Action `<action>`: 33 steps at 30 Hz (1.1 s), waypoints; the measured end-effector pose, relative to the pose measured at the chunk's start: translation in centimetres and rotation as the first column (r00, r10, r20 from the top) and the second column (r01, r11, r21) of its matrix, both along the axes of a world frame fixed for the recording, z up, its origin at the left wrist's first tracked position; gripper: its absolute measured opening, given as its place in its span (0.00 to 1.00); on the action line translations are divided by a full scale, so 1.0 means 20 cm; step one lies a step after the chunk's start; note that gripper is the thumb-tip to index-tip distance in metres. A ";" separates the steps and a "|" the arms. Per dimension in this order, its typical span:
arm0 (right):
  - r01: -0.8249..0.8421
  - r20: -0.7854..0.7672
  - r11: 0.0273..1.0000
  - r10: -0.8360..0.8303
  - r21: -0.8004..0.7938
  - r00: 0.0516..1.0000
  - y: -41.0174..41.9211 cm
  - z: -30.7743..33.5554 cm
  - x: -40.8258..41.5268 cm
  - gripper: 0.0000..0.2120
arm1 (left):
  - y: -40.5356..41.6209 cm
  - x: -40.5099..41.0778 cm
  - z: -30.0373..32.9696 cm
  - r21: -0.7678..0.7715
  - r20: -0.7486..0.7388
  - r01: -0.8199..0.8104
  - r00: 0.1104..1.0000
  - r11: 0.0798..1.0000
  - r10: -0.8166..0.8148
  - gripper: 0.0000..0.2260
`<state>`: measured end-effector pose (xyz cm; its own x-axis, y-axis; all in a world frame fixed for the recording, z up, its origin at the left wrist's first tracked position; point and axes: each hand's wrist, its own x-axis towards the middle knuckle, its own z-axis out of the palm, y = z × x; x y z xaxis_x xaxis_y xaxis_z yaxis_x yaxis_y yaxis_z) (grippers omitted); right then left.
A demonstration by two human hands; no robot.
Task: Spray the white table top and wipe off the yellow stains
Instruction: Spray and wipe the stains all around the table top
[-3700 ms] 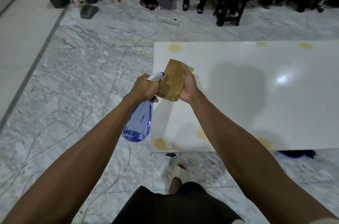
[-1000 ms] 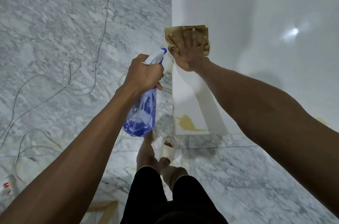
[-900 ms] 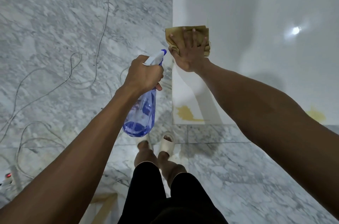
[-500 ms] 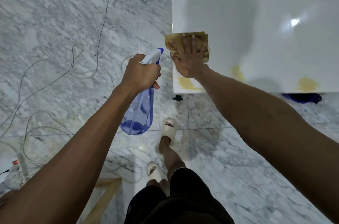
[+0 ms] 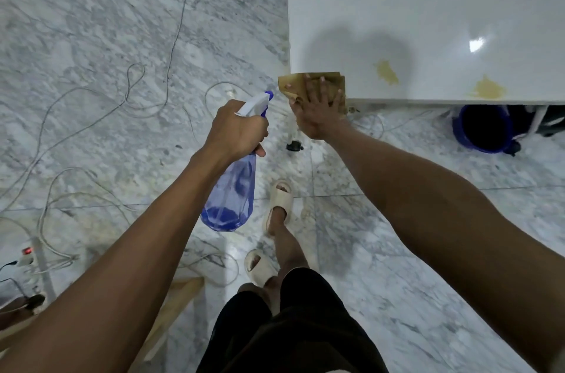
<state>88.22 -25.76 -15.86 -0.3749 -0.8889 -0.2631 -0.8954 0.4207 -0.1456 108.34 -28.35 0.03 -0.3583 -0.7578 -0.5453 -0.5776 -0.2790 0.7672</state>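
The white table top point(image 5: 428, 12) fills the upper right. My right hand point(image 5: 318, 109) presses a folded tan cloth point(image 5: 293, 83) flat with straight fingers onto the table's near left corner; part of the cloth hangs past the edge. Two yellow stains remain near the front edge, one point(image 5: 386, 71) close to the cloth and another point(image 5: 487, 88) further right. My left hand point(image 5: 238, 128) grips the neck of a blue spray bottle point(image 5: 232, 189) with a white trigger head, held over the floor left of the table.
Grey cables point(image 5: 131, 88) loop over the marble floor on the left. A power strip point(image 5: 30, 253) lies at the lower left. A blue bucket point(image 5: 483, 128) sits under the table's front edge. A wooden beam point(image 5: 174, 305) lies by my sandalled feet point(image 5: 278, 201).
My right hand has dragged the cloth toward me along the left edge to the near corner, covering the corner stain. I have stepped back; the spray bottle stays in my left hand.
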 end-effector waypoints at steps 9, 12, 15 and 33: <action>0.007 0.237 0.984 -0.050 0.178 0.970 0.11 0.15 0.06 0.27 | 0.03 0.11 0.05 -0.052 0.027 0.029 0.999 0.998 -0.028 0.11; 0.039 0.359 0.979 -0.110 0.200 0.927 0.16 0.20 0.06 0.25 | 0.02 0.11 0.10 -0.048 0.028 0.029 0.999 0.998 -0.028 0.12; 0.089 0.670 0.991 -0.002 -0.096 0.742 0.19 0.30 0.10 0.24 | -0.02 0.08 0.14 -0.055 0.035 0.052 0.998 0.997 -0.050 0.12; 0.724 0.887 0.622 0.096 0.300 -0.451 -0.67 0.95 -0.40 0.36 | -0.73 -0.52 0.58 -0.116 -0.034 0.107 0.993 0.987 -0.111 0.10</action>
<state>80.28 -39.08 3.24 -0.3366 -0.7932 -0.5075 0.7843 0.0621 -0.6172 97.85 -42.98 11.65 -0.4623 -0.7694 -0.4408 -0.5675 -0.1253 0.8138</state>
